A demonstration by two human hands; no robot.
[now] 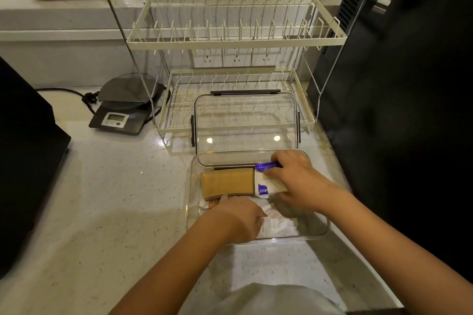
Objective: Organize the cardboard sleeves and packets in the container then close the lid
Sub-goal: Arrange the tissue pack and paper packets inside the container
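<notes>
A clear plastic container (192, 186) stands open on the counter, its clear lid (245, 120) tipped back against the rack behind it. Brown cardboard sleeves (226, 183) lie flat in the far left part. My right hand (294, 181) grips a stack of white and purple packets (266, 186) just right of the sleeves. My left hand (240, 217) reaches into the near part, fingers curled over small packets (212, 204) by the sleeves' near edge; whether it grips them is hidden. White packets (277, 225) lie loose in the near right part.
A cream two-tier wire dish rack (235, 41) stands right behind the container. A digital scale (125, 107) with a cord sits at the left. Dark appliances flank both sides, one at the left (25, 148) and one at the right (396, 84). The speckled counter (115, 199) spreads to the left.
</notes>
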